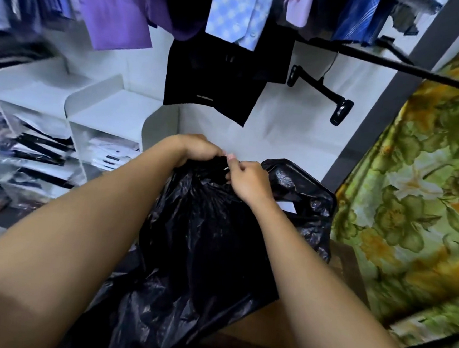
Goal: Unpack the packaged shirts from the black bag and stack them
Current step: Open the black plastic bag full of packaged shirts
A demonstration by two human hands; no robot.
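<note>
I am standing over the black bag (204,240), which is sitting upright on the brown wooden bench (263,322) right in front of me, between the white shelf unit (104,114) on my left and the green floral curtain (413,202) on my right. My left grip (197,149) is curling round the gathered plastic at the bag's neck, and my right grip (245,180) is pinching the same bunched top just beside it, fingertips nearly touching the left ones. I am judging that I am only opening the bag: its mouth is looking bunched tight, perhaps knotted, though I cannot tell which. The packaged shirts are hidden inside; the bag is bulging, but none of them is showing. Nothing is lying out on the bench, so no stack is begun. All of the unpacking is left to do: loosening the neck, spreading the mouth, lifting each pack out and laying one on another. Some wrapped folded shirts (106,150) are lying in the shelf unit, apart from this work.
</note>
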